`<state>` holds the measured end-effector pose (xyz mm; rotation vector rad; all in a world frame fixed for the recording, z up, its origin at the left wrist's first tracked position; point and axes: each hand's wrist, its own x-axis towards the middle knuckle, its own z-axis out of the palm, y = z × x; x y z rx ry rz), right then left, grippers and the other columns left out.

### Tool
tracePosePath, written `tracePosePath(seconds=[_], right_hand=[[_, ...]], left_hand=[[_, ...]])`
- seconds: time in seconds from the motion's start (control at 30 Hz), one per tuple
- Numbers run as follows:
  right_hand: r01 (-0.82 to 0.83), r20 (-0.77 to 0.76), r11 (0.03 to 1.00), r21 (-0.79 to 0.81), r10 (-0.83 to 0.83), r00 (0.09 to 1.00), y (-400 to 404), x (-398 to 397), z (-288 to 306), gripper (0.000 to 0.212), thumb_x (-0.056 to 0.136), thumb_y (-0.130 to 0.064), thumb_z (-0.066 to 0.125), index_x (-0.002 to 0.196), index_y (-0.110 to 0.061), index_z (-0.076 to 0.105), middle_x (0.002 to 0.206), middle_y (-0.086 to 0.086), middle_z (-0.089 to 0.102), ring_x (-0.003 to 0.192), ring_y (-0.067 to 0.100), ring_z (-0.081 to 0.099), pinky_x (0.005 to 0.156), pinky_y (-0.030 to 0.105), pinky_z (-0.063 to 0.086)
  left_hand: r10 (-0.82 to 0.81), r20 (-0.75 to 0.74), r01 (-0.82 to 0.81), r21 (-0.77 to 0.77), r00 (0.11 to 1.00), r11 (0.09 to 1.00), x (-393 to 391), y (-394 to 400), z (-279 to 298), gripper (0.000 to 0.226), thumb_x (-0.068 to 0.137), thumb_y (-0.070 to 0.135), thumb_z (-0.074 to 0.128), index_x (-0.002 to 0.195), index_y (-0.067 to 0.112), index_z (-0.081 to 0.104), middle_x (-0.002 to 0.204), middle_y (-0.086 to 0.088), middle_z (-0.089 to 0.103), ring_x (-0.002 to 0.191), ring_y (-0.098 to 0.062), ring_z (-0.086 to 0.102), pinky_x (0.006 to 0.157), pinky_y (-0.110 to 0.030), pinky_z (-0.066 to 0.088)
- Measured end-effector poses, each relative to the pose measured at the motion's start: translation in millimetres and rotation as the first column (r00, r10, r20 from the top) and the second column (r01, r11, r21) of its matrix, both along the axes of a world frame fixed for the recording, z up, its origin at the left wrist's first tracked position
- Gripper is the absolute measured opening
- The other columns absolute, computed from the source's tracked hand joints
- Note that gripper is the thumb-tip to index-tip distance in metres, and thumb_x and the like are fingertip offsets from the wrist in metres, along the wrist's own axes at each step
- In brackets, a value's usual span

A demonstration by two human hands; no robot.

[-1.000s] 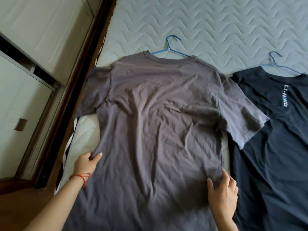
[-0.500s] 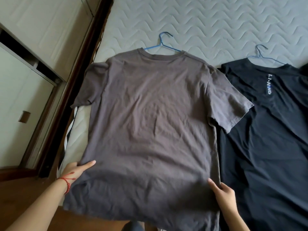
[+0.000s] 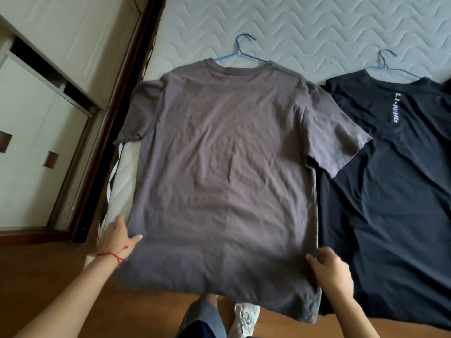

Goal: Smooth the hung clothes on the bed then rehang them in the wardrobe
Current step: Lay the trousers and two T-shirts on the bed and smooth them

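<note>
A grey-brown T-shirt (image 3: 224, 167) lies flat on the white quilted bed (image 3: 317, 28), still on its blue hanger (image 3: 241, 51), with its hem hanging over the bed's near edge. My left hand (image 3: 118, 236), with a red string on the wrist, grips the shirt's left side seam near the hem. My right hand (image 3: 330, 269) holds the right side seam at about the same height. A black T-shirt (image 3: 390, 191) with white lettering lies to the right on another blue hanger (image 3: 388, 63); the grey shirt's right sleeve overlaps it.
A white wardrobe (image 3: 36, 118) with sliding doors stands at the left, beyond the dark wooden bed frame (image 3: 117, 98). Wooden floor (image 3: 36, 269) lies below it. My jeans leg and white shoe (image 3: 244, 318) show under the hem.
Both hands have slid down the shirt's sides toward the hem, and the wrinkles across its body have flattened. The view has pulled back, so the hem and floor now show.
</note>
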<state>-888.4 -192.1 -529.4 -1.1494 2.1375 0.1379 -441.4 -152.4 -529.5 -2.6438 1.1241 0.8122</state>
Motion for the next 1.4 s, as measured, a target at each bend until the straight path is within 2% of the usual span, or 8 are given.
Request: tracePosePath(seconds=[0.07, 0.23, 0.47, 0.6, 0.77, 0.87, 1.13, 1.4], right_hand=[[0.02, -0.049, 0.989, -0.145, -0.027, 0.998, -9, 7, 10, 0.034, 0.086, -0.029, 0.059, 0.116, -0.014, 0.054, 0.114, 0.008, 0.062, 0.105, 0.032, 0.057, 0.073, 0.034, 0.039], [-0.184, -0.047, 0.947, -0.263, 0.177, 0.983, -54, 26, 9, 0.037, 0.087, -0.023, 0.058, 0.121, -0.01, 0.052, 0.123, 0.011, 0.054, 0.112, 0.031, 0.052, 0.086, 0.038, 0.042], [-0.41, -0.163, 0.776, -0.48, 0.38, 0.91, -157, 67, -14, 0.038, 0.081, -0.014, 0.065, 0.118, -0.005, 0.058, 0.131, 0.016, 0.055, 0.121, 0.036, 0.051, 0.097, 0.047, 0.042], [-0.516, -0.274, 0.686, -0.514, 0.439, 0.856, -215, 91, -31, 0.043, 0.078, -0.02, 0.054, 0.117, -0.004, 0.059, 0.133, 0.018, 0.054, 0.127, 0.035, 0.048, 0.104, 0.047, 0.037], [-0.469, -0.241, 0.75, -0.465, 0.403, 0.883, -247, 96, -66, 0.061, 0.087, -0.042, 0.026, 0.134, -0.009, 0.046, 0.148, 0.012, 0.037, 0.139, 0.027, 0.029, 0.116, 0.031, 0.014], [-0.487, -0.208, 0.758, -0.434, 0.441, 0.873, -246, 91, -82, 0.064, 0.092, -0.049, 0.019, 0.139, -0.01, 0.039, 0.151, 0.01, 0.031, 0.14, 0.019, 0.014, 0.116, 0.019, -0.008], [-0.481, -0.218, 0.727, -0.491, 0.432, 0.875, -246, 85, -98, 0.058, 0.096, -0.045, 0.01, 0.138, -0.013, 0.035, 0.148, 0.005, 0.028, 0.145, 0.005, -0.004, 0.118, 0.027, 0.001], [-0.488, -0.238, 0.707, -0.512, 0.429, 0.871, -249, 86, -101, 0.055, 0.097, -0.043, 0.012, 0.137, -0.014, 0.034, 0.148, 0.005, 0.029, 0.145, 0.007, -0.001, 0.119, 0.027, 0.002]], left_hand=[[-0.139, 0.132, 0.154, -0.111, 0.981, 0.982, -18, -7, -2, 0.061, 0.068, 0.014, 0.076, 0.121, -0.004, 0.049, 0.112, -0.03, 0.056, 0.102, -0.048, 0.054, 0.078, -0.053, 0.047], [-0.357, 0.066, 0.361, -0.27, 0.932, 0.893, -59, -52, -15, 0.057, 0.063, 0.01, 0.079, 0.114, -0.004, 0.058, 0.115, -0.027, 0.06, 0.103, -0.046, 0.058, 0.083, -0.052, 0.05], [-0.441, 0.051, 0.417, -0.437, 0.896, 0.796, -74, -170, -20, 0.055, 0.066, 0.01, 0.077, 0.115, -0.001, 0.057, 0.117, -0.024, 0.059, 0.108, -0.043, 0.056, 0.087, -0.05, 0.049], [-0.488, 0.083, 0.453, -0.531, 0.869, 0.716, -66, -248, -24, 0.047, 0.07, 0.012, 0.073, 0.112, -0.002, 0.058, 0.113, -0.023, 0.061, 0.104, -0.042, 0.058, 0.09, -0.043, 0.047], [-0.554, 0.118, 0.515, -0.561, 0.824, 0.648, -50, -346, -29, 0.047, 0.073, 0.025, 0.057, 0.112, -0.001, 0.059, 0.113, -0.024, 0.06, 0.105, -0.041, 0.058, 0.09, -0.045, 0.048], [-0.565, 0.124, 0.54, -0.517, 0.815, 0.665, -46, -404, -34, 0.048, 0.083, 0.026, 0.058, 0.124, 0.002, 0.052, 0.127, -0.02, 0.053, 0.119, -0.037, 0.049, 0.099, -0.044, 0.041], [-0.49, 0.184, 0.523, -0.318, 0.852, 0.791, -42, -509, -58, 0.058, 0.089, 0.032, 0.049, 0.14, 0.013, 0.029, 0.151, -0.009, 0.027, 0.14, -0.027, 0.023, 0.111, -0.047, 0.023], [-0.474, 0.137, 0.489, -0.365, 0.87, 0.792, -42, -531, -58, 0.029, 0.091, 0.025, 0.049, 0.113, 0.008, 0.056, 0.117, -0.022, 0.059, 0.111, -0.04, 0.051, 0.092, -0.045, 0.04]])
